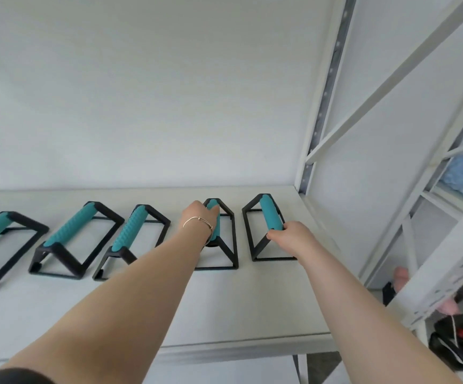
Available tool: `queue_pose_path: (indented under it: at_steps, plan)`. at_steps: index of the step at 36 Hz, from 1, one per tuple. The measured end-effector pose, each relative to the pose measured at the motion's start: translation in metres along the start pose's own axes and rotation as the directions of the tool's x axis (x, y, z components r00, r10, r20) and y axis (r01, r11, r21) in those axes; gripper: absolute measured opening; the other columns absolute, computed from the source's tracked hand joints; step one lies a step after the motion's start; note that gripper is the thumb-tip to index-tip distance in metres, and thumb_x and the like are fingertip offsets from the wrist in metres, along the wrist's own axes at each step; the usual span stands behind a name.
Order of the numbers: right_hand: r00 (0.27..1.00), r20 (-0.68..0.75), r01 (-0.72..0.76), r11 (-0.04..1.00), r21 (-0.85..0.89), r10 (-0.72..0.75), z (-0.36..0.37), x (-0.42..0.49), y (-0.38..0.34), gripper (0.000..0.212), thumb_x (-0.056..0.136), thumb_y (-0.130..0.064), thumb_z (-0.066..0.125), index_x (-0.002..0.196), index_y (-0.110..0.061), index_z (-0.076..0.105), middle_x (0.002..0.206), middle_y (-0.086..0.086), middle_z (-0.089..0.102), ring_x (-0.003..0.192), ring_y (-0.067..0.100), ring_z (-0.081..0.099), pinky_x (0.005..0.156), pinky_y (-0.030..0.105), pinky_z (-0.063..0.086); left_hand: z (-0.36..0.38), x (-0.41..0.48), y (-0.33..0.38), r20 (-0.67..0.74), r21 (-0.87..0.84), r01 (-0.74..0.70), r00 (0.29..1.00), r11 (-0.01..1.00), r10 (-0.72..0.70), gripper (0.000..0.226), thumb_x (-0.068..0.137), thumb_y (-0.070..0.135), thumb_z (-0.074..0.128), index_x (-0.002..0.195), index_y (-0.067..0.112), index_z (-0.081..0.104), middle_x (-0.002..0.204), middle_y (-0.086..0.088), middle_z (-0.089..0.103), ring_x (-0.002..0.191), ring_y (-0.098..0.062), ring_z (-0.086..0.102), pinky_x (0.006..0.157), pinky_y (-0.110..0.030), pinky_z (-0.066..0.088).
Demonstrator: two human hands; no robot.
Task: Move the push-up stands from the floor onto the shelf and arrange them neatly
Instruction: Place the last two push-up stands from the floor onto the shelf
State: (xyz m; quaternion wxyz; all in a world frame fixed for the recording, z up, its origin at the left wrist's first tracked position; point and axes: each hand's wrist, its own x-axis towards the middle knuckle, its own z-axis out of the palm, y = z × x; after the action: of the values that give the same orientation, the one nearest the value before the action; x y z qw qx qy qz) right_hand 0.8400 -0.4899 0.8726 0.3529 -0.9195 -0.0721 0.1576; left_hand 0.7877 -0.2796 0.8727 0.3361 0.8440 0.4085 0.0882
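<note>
Your left hand (201,217), with a thin bracelet (198,220) at the wrist, lies over the teal grip of the second stand from the right (217,230), fingers curled down around the grip's far end. Your right hand (291,234) has its fingers wrapped round the near end of the grip on the rightmost stand (270,212). Both stands sit flat on the white shelf (224,300), near each other but apart, with a narrow bare gap between their black frames. At 9 o'clock from your left hand, three more push-up stands (69,228) continue the row; the farthest is cut off by the picture's left edge. Each one is angled a little more than its neighbour. At 3 o'clock from the rightmost stand, a bare strip of shelf runs to the side edge and the perforated upright post (321,106). At 12 o'clock, a slim band of shelf separates the row from the back wall (155,92). At 6 o'clock, you have the widest open room: bare shelf under your forearms to the front lip (238,342). Past the post, at 4 o'clock, dark gear (457,336) lies lower down.
</note>
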Motion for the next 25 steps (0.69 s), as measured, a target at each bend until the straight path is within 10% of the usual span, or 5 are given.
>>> queue_pose_path:
  at_steps: [6,12,25]
  plan:
    - [0.863,-0.318,0.33,0.914,-0.235,-0.393,0.026,-0.013,-0.003,0.058,0.086,-0.034,0.062,0.136,-0.008,0.047,0.128,0.011,0.056,0.119,0.033,0.049,0.096,0.041,0.044,-0.012,-0.039,-0.02,-0.17,0.282,-0.168,0.96,0.945,0.222,0.044,0.094,0.037,0.041,0.128,0.012,0.047,0.125,-0.01,0.052,0.115,-0.031,0.045,0.091,-0.04,0.041]
    - [0.591,-0.379,0.604,0.702,-0.377,-0.712,0.068,-0.03,-0.03,0.055,0.083,-0.031,0.069,0.129,-0.004,0.055,0.124,0.015,0.061,0.121,0.036,0.052,0.102,0.045,0.044,-0.038,-0.066,-0.075,-0.247,0.538,-0.185,0.898,0.822,0.364,0.043,0.093,0.043,0.042,0.126,0.015,0.047,0.132,-0.005,0.049,0.125,-0.028,0.038,0.102,-0.04,0.034]
    - [0.519,-0.28,0.678,0.589,-0.441,-0.808,0.17,-0.096,-0.104,0.06,0.079,-0.031,0.071,0.129,-0.002,0.055,0.126,0.018,0.06,0.121,0.039,0.053,0.104,0.049,0.043,-0.127,-0.086,-0.19,-0.327,0.547,-0.118,0.881,0.829,0.341,0.058,0.094,0.042,0.041,0.144,0.014,0.029,0.154,-0.007,0.026,0.145,-0.027,0.015,0.118,-0.042,0.011]
